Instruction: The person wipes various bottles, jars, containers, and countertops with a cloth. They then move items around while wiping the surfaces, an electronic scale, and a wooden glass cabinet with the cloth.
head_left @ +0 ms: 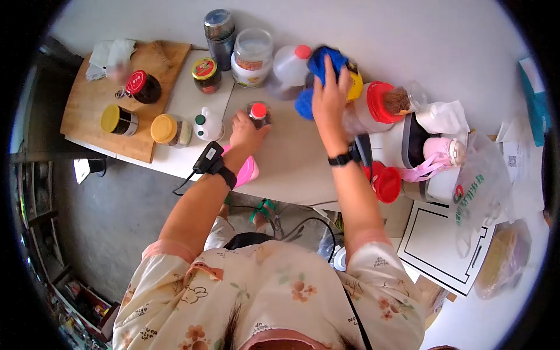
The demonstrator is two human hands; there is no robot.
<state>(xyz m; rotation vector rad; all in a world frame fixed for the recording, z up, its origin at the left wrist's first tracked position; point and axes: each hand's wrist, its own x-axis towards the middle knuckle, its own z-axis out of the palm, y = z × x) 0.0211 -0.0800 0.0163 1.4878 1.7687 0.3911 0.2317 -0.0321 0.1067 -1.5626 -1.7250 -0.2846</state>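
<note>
My left hand point(247, 132) is closed around a small bottle with a red cap point(258, 111), which stands on the table. In my right hand point(331, 96) is a blue cloth point(325, 61), bunched up under the fingers near the wall. The cloth is beside a clear jug with a red cap point(291, 65) and partly in front of a yellow thing point(354, 86). A pink container point(248, 170) stands at the table's front edge, partly hidden by my left forearm. Left of that hand is a white bottle with a dark green cap point(207, 124).
Several lidded jars, including a red-lidded one point(143, 87), stand on and near a wooden board point(87, 111). A steel flask point(220, 38) and a glass jar point(253, 49) line the wall. To the right are a red-lidded container point(382, 102), a pink bottle point(442, 153) and a plastic bag point(481, 186).
</note>
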